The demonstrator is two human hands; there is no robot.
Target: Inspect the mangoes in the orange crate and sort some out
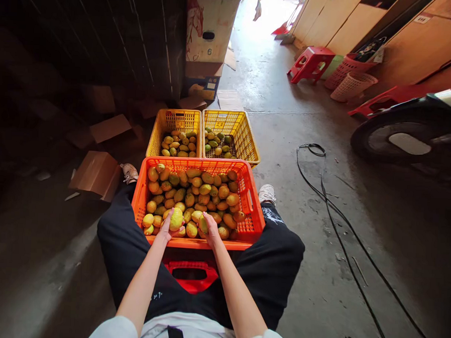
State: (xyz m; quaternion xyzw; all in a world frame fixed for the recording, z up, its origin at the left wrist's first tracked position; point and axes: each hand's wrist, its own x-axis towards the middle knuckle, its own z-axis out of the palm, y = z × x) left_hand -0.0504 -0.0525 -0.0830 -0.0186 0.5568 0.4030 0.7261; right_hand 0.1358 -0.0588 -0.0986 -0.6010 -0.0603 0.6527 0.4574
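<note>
An orange crate (253, 217) full of yellow-green mangoes (205, 190) stands on the floor between my knees. My left hand (167, 227) is closed round one pale yellow mango (176, 218), lifted a little above the pile at the crate's near edge. My right hand (209, 227) is closed on another mango (203, 224) that lies among the fruit beside it. Behind the orange crate stand two yellow crates side by side: the left yellow crate (157, 131) holds a layer of mangoes, and the right yellow crate (245, 135) holds fewer, greener ones.
I sit on a red stool (191, 277). Flattened cardboard boxes (96, 173) lie at the left by a dark wall. A black cable (322, 188) runs along the concrete floor at the right. A scooter wheel (409, 142), red stools (311, 63) and pink baskets (351, 80) stand at the far right.
</note>
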